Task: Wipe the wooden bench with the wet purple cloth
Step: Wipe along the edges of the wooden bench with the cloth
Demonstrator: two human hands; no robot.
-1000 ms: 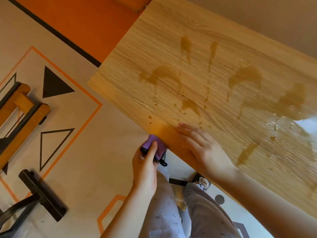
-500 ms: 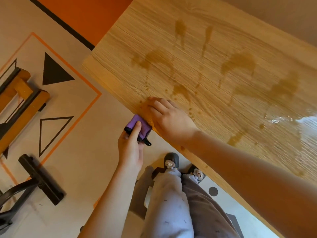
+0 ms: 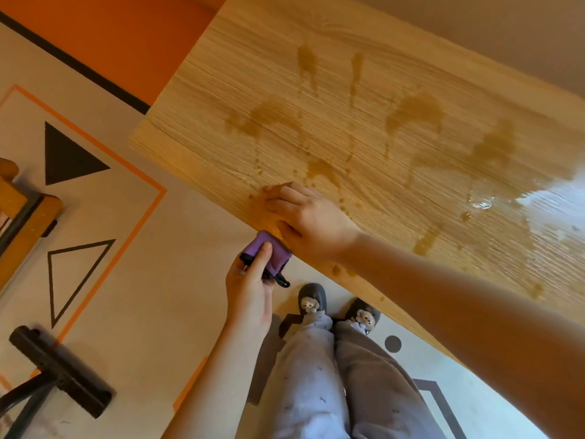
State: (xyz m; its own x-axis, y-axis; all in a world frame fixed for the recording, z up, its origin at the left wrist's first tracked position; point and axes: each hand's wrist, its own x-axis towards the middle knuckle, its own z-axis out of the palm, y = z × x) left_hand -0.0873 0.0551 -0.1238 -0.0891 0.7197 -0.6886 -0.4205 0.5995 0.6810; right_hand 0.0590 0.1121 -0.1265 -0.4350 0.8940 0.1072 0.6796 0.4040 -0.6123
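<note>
The purple cloth (image 3: 269,256) is being gripped by the left hand's (image 3: 250,289) thumb and curled fingers at the bench's (image 3: 411,74) near edge. At its 1 o'clock, the right hand (image 3: 308,217) is being rested on the wood, fingers released. Brown wet stains (image 3: 414,112) are being left beyond, toward 12 to 2 o'clock.

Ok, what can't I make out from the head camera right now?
All in the head view:
- Part of the purple cloth, covered by the left hand that grips it at the bench's near edge.
- The bench surface under the right hand, which rests on it.
- The bench's right end, cut off by the frame edge.
- The wet surface at far right, washed out by glare.
- The bench's legs, hidden beneath its top.
</note>
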